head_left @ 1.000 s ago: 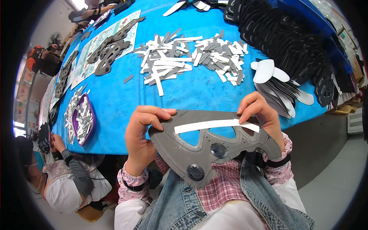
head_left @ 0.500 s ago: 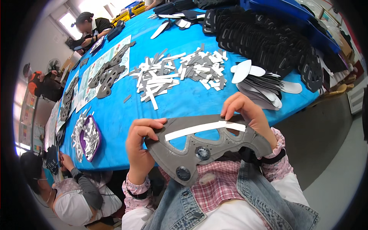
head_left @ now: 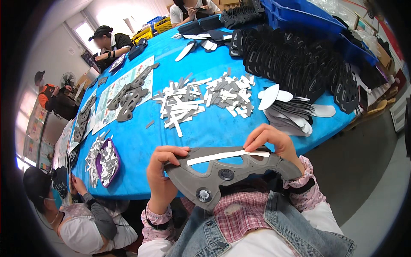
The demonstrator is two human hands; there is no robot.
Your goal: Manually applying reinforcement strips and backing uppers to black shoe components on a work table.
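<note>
Held up before my chest is a grey, curved foam piece with cut-out openings and two round dark inserts. A long white strip lies along its upper part, crossing above the openings. My left hand grips the piece's left end, fingers over the top edge. At the right end, my right hand holds the piece, and its fingertips touch the white strip near the strip's right part. The right thumb is hidden behind the foam.
On the blue-covered table lie heaps of white and grey strips, more grey foam pieces, white oval pieces and rows of black shaped pads. A purple-rimmed container stands left. One co-worker sits at lower left.
The view has tilted, so the table and the held piece sit lower in the picture. My right fingertips now rest on the white strip, farther left along it.
</note>
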